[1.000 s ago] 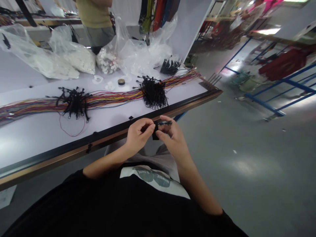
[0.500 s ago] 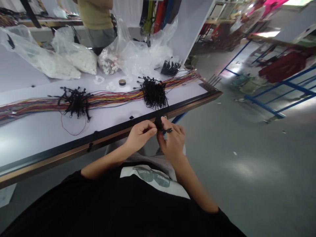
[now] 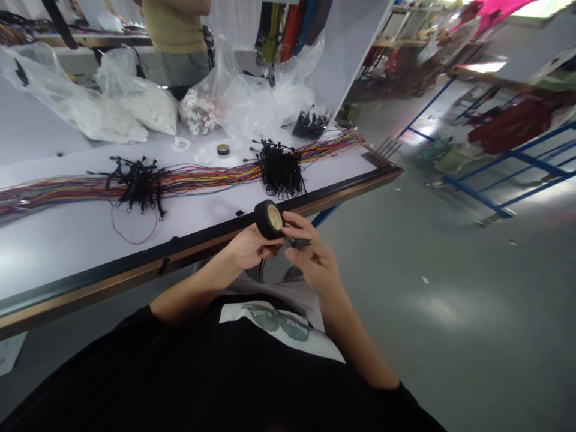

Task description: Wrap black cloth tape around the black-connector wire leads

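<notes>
Head view: tape roll (image 3: 261, 222) held above the counter's near edge (image 3: 211, 240); left hand (image 3: 247, 247) curled beneath, right hand's (image 3: 315, 255) fingers half-curled against it, firm grip unclear. Probably light, firm; pinch the rim.

A long white-topped desk (image 3: 198, 219) with a black and brown edge runs diagonally across a workroom. Behind it, a pale lilac-grey partition (image 3: 351, 36) rises on the right. The smooth grey floor (image 3: 450, 372) mirrors a soft patch of light. Further right stands a blue metal frame (image 3: 535, 161); the far top corner is brightly lit, background blurred.
</notes>
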`<state>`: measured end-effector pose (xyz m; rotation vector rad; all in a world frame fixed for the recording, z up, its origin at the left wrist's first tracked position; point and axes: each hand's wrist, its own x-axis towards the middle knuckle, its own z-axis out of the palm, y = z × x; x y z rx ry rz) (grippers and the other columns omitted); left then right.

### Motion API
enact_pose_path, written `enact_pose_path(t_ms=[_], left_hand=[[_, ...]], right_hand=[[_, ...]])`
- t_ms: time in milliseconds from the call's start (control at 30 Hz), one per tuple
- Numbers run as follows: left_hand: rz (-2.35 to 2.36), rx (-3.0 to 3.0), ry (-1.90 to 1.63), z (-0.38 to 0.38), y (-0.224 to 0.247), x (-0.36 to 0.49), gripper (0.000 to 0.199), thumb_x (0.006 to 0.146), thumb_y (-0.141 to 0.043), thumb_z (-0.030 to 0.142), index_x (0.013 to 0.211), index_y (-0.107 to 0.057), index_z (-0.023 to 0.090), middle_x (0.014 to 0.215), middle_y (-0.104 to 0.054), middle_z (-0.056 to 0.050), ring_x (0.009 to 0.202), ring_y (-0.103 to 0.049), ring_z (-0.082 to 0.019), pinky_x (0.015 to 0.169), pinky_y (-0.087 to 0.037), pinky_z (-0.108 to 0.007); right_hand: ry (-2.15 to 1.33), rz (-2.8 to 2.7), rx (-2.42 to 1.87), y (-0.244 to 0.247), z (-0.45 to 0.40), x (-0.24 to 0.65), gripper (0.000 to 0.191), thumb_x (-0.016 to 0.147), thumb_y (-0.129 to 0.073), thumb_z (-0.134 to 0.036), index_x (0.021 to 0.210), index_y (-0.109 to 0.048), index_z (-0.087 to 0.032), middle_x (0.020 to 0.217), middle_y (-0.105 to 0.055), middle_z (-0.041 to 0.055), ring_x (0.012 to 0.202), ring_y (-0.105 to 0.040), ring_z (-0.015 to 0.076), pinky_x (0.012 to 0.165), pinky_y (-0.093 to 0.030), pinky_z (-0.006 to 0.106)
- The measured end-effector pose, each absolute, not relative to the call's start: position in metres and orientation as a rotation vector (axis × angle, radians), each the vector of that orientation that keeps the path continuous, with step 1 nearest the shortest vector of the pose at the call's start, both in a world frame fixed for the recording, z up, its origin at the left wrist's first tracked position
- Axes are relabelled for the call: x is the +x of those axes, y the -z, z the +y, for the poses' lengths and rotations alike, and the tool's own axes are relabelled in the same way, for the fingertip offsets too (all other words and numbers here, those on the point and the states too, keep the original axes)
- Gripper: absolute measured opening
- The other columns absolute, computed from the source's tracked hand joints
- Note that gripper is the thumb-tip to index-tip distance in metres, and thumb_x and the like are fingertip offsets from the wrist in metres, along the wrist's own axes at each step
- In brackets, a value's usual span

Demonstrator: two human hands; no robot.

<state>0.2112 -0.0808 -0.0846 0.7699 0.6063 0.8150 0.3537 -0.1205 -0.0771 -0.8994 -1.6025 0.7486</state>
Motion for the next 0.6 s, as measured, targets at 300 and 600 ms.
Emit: enact_pose_path(t_ms=[300,600], left_hand=[[0.652,1.278,-0.922,-0.082,0.066,0.195,0.021,0.06,-0.07,0.026,0.073,-0.057,0.016,0.063,-0.055,0.003,0.057,-0.05,-0.008,0.054,-0.039,-0.021],[1.026,1.413,-1.148,-0.096,0.064,0.209,0.007,0.068,-0.059,0.013,0.071,-0.054,0.017,0.064,-0.056,0.004,0.057,-0.05,-0.008,0.055,-0.041,-0.021]], right_hand=[[-0.405,-1.535,-1.302,0.06,-0.126,0.353,0.012,0.079,-0.063,-0.032,0.07,-0.068,-0.025,0.069,-0.063,-0.0013,0.07,-0.06,0.0165,0.068,-0.048,0.032],[-0.332,-1.543,-1.351,0.072,-0.121,0.343,0.008,0.082,-0.056,-0.03,0.078,-0.059,-0.024,0.074,-0.066,-0.0003,0.066,-0.061,0.0158,0.062,-0.047,0.03]])
